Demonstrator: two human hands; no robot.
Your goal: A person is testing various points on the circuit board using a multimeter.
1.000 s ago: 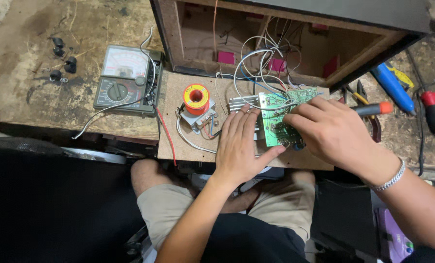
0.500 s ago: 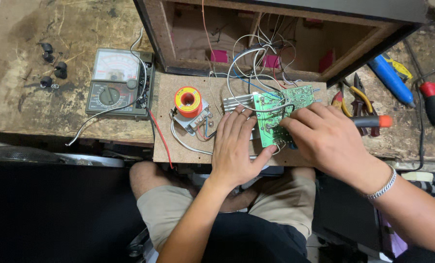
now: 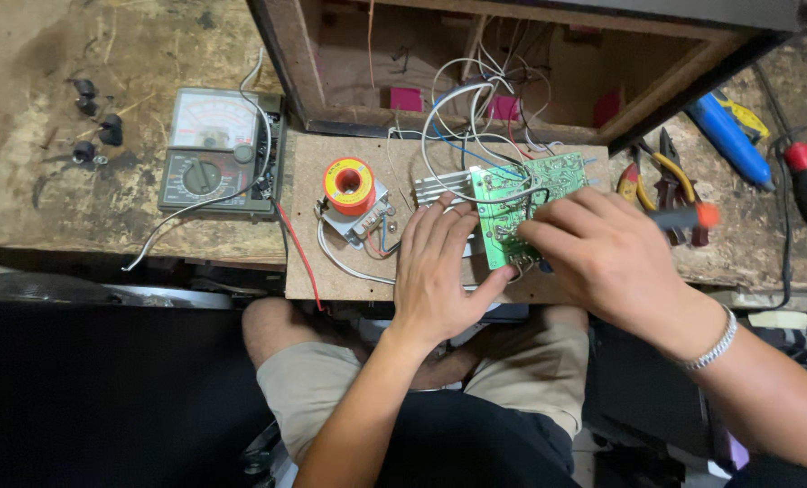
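board: green circuit board [image 3: 521,203] lay near the far right corner of the chipboard panel [image 3: 306,262], a finned metal heatsink [image 3: 441,187] along its left edge, wires [image 3: 475,108] still running from it into the open wooden cabinet [image 3: 331,54]
left hand: left hand [image 3: 439,271] lay flat, fingers spread and open, pressing the board's left edge and the panel; thumb hooked at the board's near edge; gripped nothing
right hand: right hand [image 3: 606,258] closed around a tool with an orange-tipped handle [image 3: 692,217], tip down at the board's near right part; tip itself hidden by fingers
solder: red-and-yellow solder spool [image 3: 349,181] stood on a small transformer [image 3: 358,217], mid panel, left of the board
meter: analog multimeter [image 3: 218,154] sat on the bench, touching the panel's left edge, leads loose
spare tools: pliers [image 3: 661,176] and blue-handled tool [image 3: 728,140] lay off the panel's right edge, untouched
progress: judged mid-work; board out of cabinet and being worked, wiring attached, not refitted
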